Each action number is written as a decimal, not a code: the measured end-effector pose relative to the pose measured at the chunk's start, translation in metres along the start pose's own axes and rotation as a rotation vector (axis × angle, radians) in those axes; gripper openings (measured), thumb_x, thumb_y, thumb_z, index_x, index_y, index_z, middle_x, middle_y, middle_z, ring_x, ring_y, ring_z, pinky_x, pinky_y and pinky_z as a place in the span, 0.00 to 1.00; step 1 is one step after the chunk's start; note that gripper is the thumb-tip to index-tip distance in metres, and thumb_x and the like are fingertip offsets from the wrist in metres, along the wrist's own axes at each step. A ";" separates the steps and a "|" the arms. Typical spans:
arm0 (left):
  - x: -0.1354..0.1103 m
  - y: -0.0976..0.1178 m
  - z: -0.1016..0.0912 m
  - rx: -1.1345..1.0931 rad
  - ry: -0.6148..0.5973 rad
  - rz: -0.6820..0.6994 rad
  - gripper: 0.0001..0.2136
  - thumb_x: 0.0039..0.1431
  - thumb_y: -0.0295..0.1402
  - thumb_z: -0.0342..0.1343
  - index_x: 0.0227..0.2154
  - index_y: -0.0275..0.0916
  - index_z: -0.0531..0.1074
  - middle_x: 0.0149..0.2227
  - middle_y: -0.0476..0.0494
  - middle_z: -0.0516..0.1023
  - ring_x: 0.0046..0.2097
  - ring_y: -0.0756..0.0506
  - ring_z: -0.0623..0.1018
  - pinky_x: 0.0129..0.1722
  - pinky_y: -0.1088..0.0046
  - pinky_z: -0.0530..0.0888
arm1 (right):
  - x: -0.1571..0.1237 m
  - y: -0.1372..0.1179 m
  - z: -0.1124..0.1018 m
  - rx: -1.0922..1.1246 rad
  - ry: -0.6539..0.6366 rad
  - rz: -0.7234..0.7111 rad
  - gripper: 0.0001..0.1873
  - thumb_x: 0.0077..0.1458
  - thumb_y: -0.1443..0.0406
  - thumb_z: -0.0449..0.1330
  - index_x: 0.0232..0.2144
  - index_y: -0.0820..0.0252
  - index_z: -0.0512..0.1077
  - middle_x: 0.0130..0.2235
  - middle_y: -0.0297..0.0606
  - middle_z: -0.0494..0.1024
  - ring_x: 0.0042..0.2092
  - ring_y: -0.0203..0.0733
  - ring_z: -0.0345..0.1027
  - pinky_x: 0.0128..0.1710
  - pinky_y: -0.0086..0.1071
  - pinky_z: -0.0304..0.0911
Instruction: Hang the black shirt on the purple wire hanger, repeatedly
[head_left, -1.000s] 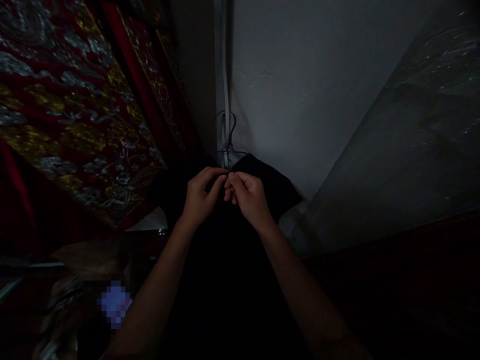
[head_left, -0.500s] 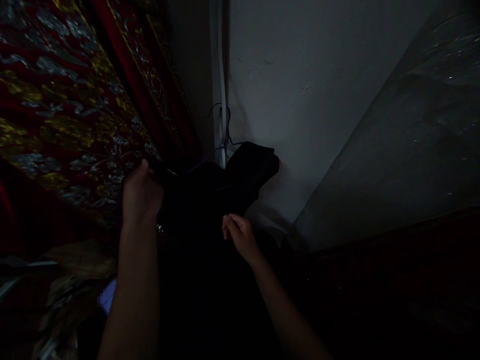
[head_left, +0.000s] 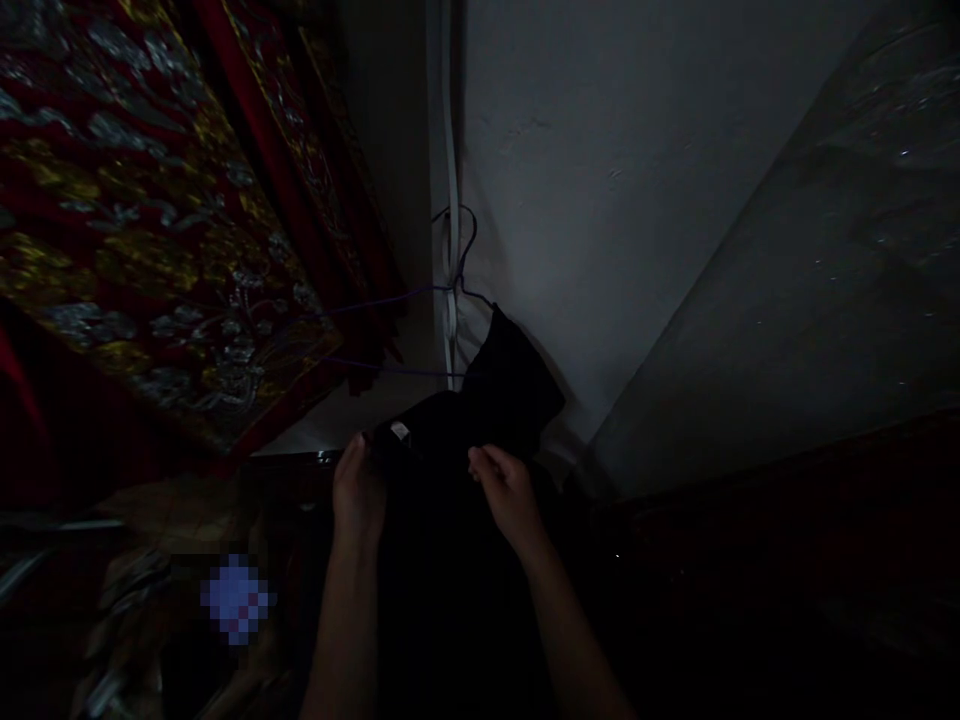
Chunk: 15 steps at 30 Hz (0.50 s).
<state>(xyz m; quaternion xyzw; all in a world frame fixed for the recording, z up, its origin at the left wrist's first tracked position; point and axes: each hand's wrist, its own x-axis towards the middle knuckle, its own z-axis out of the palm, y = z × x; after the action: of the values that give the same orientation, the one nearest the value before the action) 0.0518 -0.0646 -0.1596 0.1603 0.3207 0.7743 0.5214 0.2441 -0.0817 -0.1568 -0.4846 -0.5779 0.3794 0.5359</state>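
A black garment (head_left: 510, 385) fills the dark middle of the view, with a small pale label (head_left: 400, 432) near its upper edge. Its right side still hangs on a thin blue-purple hanger (head_left: 390, 299), whose left arm is bare. My left hand (head_left: 361, 490) is closed on the garment's upper left edge, left of the label. On the right, my right hand (head_left: 506, 488) pinches the dark cloth below the draped shoulder. Folds between the two hands are lost in the darkness.
The hanger's hook loops by a white vertical cord or strip (head_left: 453, 150) along the grey wall (head_left: 600, 200). At left stands a red cloth with gold and silver embroidery (head_left: 150, 250). Clear plastic sheeting (head_left: 862, 280) covers the right. A pixelated blue patch (head_left: 237, 598) lies lower left.
My left hand has moved right and down with the garment's edge, baring the hanger's left arm and showing the label. My right hand has shifted slightly right and down.
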 end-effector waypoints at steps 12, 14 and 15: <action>-0.035 0.002 0.046 0.717 -0.532 0.346 0.17 0.61 0.50 0.60 0.45 0.45 0.81 0.50 0.41 0.79 0.56 0.39 0.75 0.58 0.65 0.69 | 0.022 -0.047 -0.024 0.063 -0.417 -0.041 0.09 0.56 0.60 0.57 0.30 0.59 0.74 0.29 0.33 0.76 0.33 0.41 0.69 0.36 0.32 0.66; -0.027 0.001 0.029 0.863 -0.681 0.120 0.24 0.63 0.56 0.54 0.49 0.45 0.79 0.52 0.40 0.79 0.57 0.37 0.75 0.58 0.61 0.70 | 0.035 -0.062 -0.044 0.032 -0.515 -0.034 0.10 0.51 0.60 0.58 0.23 0.59 0.71 0.23 0.30 0.70 0.26 0.37 0.62 0.26 0.29 0.58; -0.024 -0.001 0.019 0.959 -0.774 -0.031 0.26 0.63 0.58 0.52 0.48 0.43 0.80 0.50 0.40 0.81 0.54 0.37 0.77 0.55 0.60 0.72 | 0.042 -0.069 -0.054 0.012 -0.552 -0.054 0.09 0.50 0.61 0.58 0.21 0.59 0.70 0.21 0.30 0.68 0.24 0.36 0.60 0.24 0.28 0.55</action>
<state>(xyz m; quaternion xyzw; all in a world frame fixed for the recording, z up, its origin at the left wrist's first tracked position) 0.0733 -0.0800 -0.1436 0.6415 0.4230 0.4221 0.4810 0.2886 -0.0623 -0.0725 -0.3439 -0.7127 0.4861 0.3709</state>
